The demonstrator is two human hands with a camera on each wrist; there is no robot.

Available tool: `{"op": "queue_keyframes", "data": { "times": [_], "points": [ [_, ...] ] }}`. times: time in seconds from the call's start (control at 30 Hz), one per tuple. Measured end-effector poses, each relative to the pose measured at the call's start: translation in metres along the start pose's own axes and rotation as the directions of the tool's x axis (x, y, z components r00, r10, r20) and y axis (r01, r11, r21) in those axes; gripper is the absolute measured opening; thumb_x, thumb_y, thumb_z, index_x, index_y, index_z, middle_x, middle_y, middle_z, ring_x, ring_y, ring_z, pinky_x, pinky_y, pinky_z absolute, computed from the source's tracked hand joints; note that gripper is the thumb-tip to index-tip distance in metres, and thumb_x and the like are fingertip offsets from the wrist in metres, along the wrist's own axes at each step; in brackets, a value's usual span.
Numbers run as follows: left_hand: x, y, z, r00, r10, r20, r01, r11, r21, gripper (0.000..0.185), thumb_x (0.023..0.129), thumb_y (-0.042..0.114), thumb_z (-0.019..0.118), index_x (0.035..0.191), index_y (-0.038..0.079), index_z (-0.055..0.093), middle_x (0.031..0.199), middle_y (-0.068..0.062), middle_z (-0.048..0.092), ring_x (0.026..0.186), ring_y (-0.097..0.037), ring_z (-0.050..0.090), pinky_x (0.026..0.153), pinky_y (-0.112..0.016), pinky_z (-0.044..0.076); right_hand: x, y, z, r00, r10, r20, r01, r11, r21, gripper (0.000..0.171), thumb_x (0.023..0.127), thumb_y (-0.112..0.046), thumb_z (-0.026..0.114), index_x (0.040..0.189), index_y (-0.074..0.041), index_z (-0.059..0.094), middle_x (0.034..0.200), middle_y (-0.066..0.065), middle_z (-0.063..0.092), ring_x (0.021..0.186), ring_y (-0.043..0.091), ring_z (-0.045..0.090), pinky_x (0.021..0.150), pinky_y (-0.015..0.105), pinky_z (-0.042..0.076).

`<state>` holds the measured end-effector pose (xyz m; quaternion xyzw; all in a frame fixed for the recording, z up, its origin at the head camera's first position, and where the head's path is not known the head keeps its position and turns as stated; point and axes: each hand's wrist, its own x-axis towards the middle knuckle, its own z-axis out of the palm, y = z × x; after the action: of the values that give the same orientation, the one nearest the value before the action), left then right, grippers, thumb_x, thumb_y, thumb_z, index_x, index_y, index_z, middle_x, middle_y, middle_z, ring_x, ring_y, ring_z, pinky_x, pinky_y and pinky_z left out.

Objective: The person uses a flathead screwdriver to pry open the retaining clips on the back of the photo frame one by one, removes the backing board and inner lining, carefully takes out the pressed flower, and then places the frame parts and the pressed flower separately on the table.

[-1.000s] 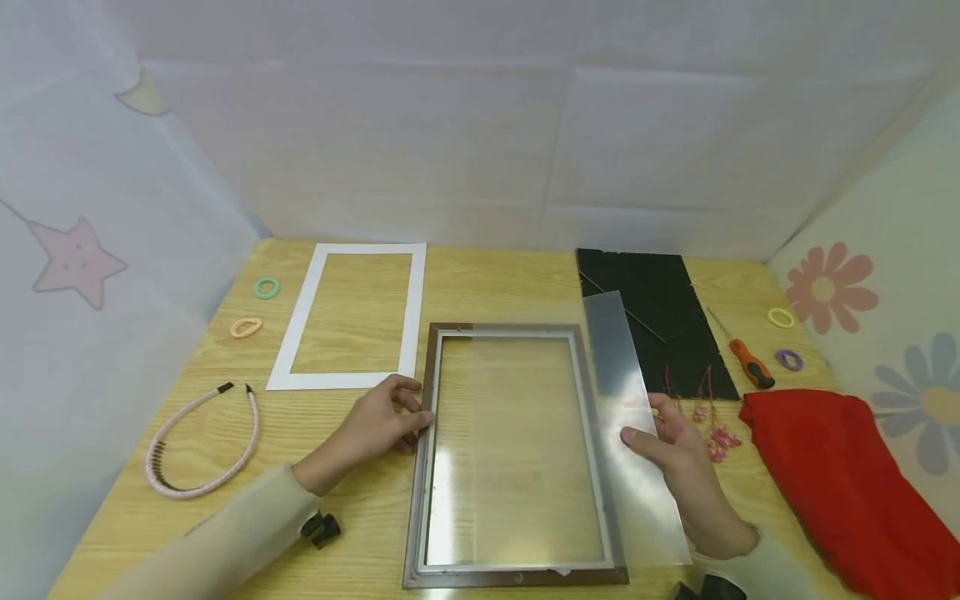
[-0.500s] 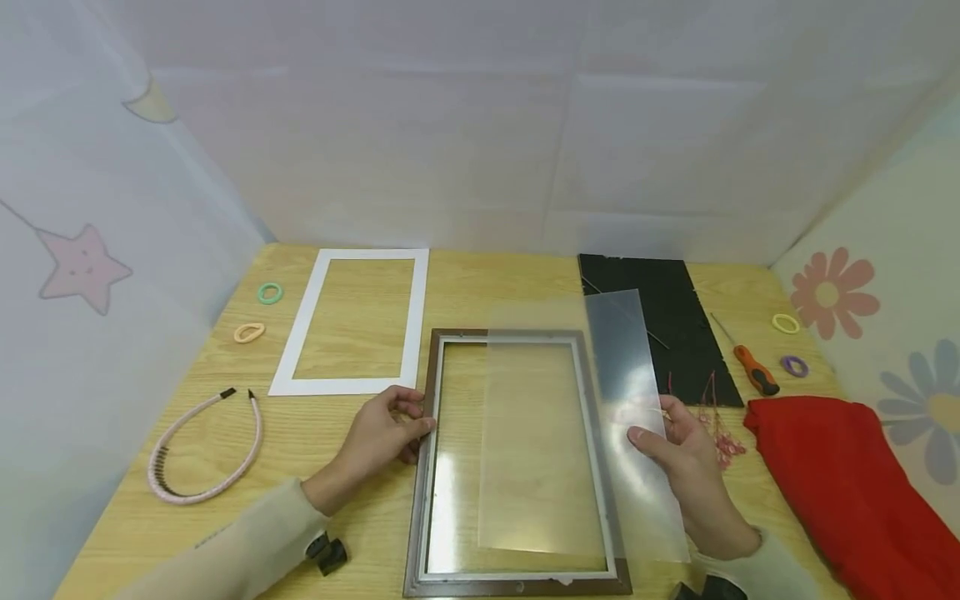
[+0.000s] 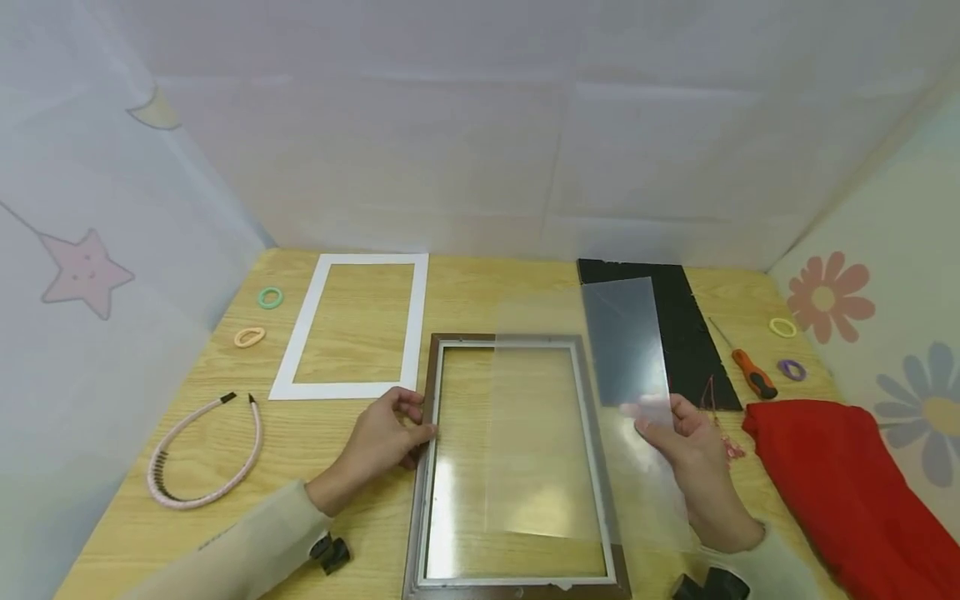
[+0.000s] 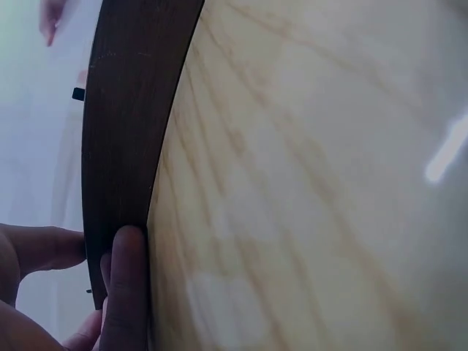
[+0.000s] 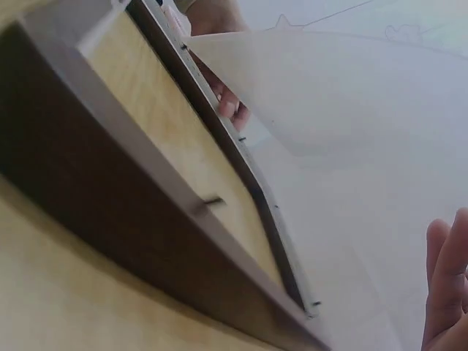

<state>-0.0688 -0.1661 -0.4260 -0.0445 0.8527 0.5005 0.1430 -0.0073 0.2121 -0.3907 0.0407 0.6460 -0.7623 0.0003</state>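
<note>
Wooden table (image 3: 360, 500) | picture frame (image 3: 429, 467) — bottom edge cut off | clear sheet (image 3: 626, 350) — faint

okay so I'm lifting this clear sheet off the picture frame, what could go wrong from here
The clear sheet is held only by the right hand at one edge, so it may flex, crease or slip. Its free edge hangs over the frame and could catch on the rim. The left hand steadies just one side, so the frame might shift. The dried flowers beside your right hand could get crushed.
</note>
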Motion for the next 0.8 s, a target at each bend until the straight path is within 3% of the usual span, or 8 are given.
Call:
{"op": "queue_keyframes", "data": {
  "times": [0.07, 0.17, 0.23, 0.37, 0.47, 0.63, 0.7, 0.8],
  "points": [
    [-0.002, -0.001, 0.000, 1.000, 0.011, -0.008, -0.011, 0.999, 0.038, 0.044, 0.082, 0.011, 0.080, 0.120, 0.004, 0.060, 0.104, -0.010, 0.065, 0.056, -0.012, 0.059, 0.049, -0.031, 0.059, 0.003, -0.011, -0.001, 0.993, -0.096, 0.063, 0.091, 0.993, 0.079, 0.023, 0.097, 0.007, 0.059, 0.114, -0.008, 0.064, 0.104, -0.001, 0.079, 0.075, 0.011, 0.072, 0.057, 0.026, 0.063],
    [-0.004, -0.001, 0.000, 0.999, 0.031, -0.011, -0.030, 0.996, 0.084, 0.043, 0.081, 0.012, 0.080, 0.118, 0.005, 0.060, 0.105, -0.008, 0.064, 0.059, -0.012, 0.054, 0.050, -0.028, 0.056, 0.017, -0.036, -0.001, 0.950, -0.291, 0.114, 0.280, 0.954, 0.106, 0.025, 0.095, 0.014, 0.057, 0.117, 0.003, 0.061, 0.107, 0.006, 0.079, 0.074, 0.015, 0.074, 0.050, 0.027, 0.061],
    [-0.005, -0.001, -0.001, 0.999, 0.044, -0.008, -0.043, 0.993, 0.107, 0.042, 0.081, 0.013, 0.080, 0.117, 0.005, 0.060, 0.105, -0.008, 0.064, 0.060, -0.012, 0.052, 0.050, -0.027, 0.053, 0.031, -0.058, 0.001, 0.912, -0.395, 0.107, 0.396, 0.918, 0.020, 0.026, 0.093, 0.015, 0.060, 0.118, 0.008, 0.060, 0.106, 0.007, 0.079, 0.074, 0.016, 0.074, 0.047, 0.027, 0.059],
    [-0.006, 0.000, -0.003, 0.998, 0.068, -0.008, -0.066, 0.987, 0.148, 0.041, 0.081, 0.014, 0.079, 0.117, 0.006, 0.060, 0.106, -0.007, 0.065, 0.062, -0.012, 0.051, 0.051, -0.025, 0.047, 0.069, -0.099, 0.013, 0.791, -0.597, 0.135, 0.608, 0.741, -0.283, 0.027, 0.090, 0.013, 0.064, 0.117, 0.012, 0.060, 0.104, 0.001, 0.078, 0.073, 0.012, 0.072, 0.047, 0.020, 0.054],
    [-0.006, 0.000, -0.004, 0.997, 0.075, -0.013, -0.072, 0.983, 0.169, 0.042, 0.081, 0.014, 0.079, 0.118, 0.006, 0.060, 0.106, -0.006, 0.066, 0.063, -0.012, 0.052, 0.052, -0.025, 0.046, 0.098, -0.126, 0.031, 0.646, -0.726, 0.235, 0.721, 0.480, -0.500, 0.025, 0.089, 0.008, 0.066, 0.113, 0.006, 0.065, 0.100, 0.001, 0.078, 0.071, 0.005, 0.068, 0.052, 0.009, 0.052],
    [-0.008, -0.002, -0.004, 0.998, 0.067, -0.019, -0.063, 0.983, 0.171, 0.041, 0.080, 0.014, 0.080, 0.116, 0.007, 0.061, 0.104, -0.005, 0.066, 0.064, -0.011, 0.055, 0.053, -0.025, 0.049, 0.148, -0.142, 0.068, 0.308, -0.795, 0.522, 0.810, -0.068, -0.583, 0.020, 0.085, 0.007, 0.061, 0.104, 0.004, 0.068, 0.089, 0.015, 0.076, 0.061, 0.017, 0.064, 0.049, 0.017, 0.045],
    [-0.009, -0.003, -0.003, 0.997, 0.070, -0.021, -0.066, 0.984, 0.167, 0.041, 0.080, 0.013, 0.080, 0.116, 0.007, 0.061, 0.102, -0.005, 0.066, 0.064, -0.011, 0.055, 0.053, -0.025, 0.050, 0.165, -0.134, 0.080, 0.226, -0.736, 0.639, 0.796, -0.239, -0.557, 0.020, 0.086, 0.006, 0.059, 0.105, 0.003, 0.067, 0.086, 0.016, 0.075, 0.057, 0.023, 0.064, 0.045, 0.025, 0.045],
    [-0.010, -0.005, -0.002, 0.997, 0.078, -0.022, -0.073, 0.985, 0.159, 0.041, 0.079, 0.013, 0.081, 0.115, 0.007, 0.061, 0.100, -0.004, 0.066, 0.065, -0.010, 0.056, 0.053, -0.024, 0.050, 0.187, -0.110, 0.092, 0.167, -0.618, 0.768, 0.763, -0.413, -0.498, 0.022, 0.088, 0.003, 0.059, 0.108, 0.000, 0.066, 0.086, 0.016, 0.075, 0.060, 0.026, 0.068, 0.040, 0.033, 0.047]
  ]
}}
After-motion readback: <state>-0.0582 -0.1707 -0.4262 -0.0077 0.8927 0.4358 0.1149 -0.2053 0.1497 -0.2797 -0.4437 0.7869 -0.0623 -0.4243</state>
